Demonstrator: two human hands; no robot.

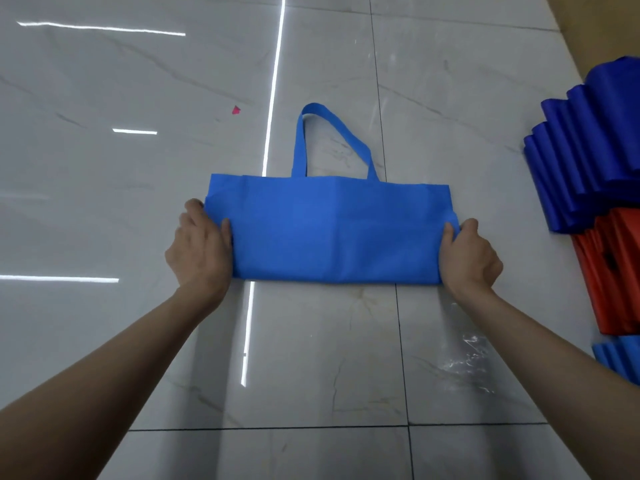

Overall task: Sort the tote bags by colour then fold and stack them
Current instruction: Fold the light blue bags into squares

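Note:
A light blue tote bag (332,230) lies flat on the tiled floor, folded over into a wide band, its handles (329,140) stretched away from me. My left hand (199,247) pinches the bag's left edge, thumb on top of the fabric. My right hand (469,254) pinches the right edge the same way. At the right edge of the view lie a stack of dark blue folded bags (588,157), a stack of red folded bags (613,271) and the corner of a light blue stack (620,355).
The floor is glossy grey marble tile (138,202) with bright light reflections. A small pink scrap (236,110) lies on the floor beyond the bag to the left. A tan surface (606,19) shows at the top right corner.

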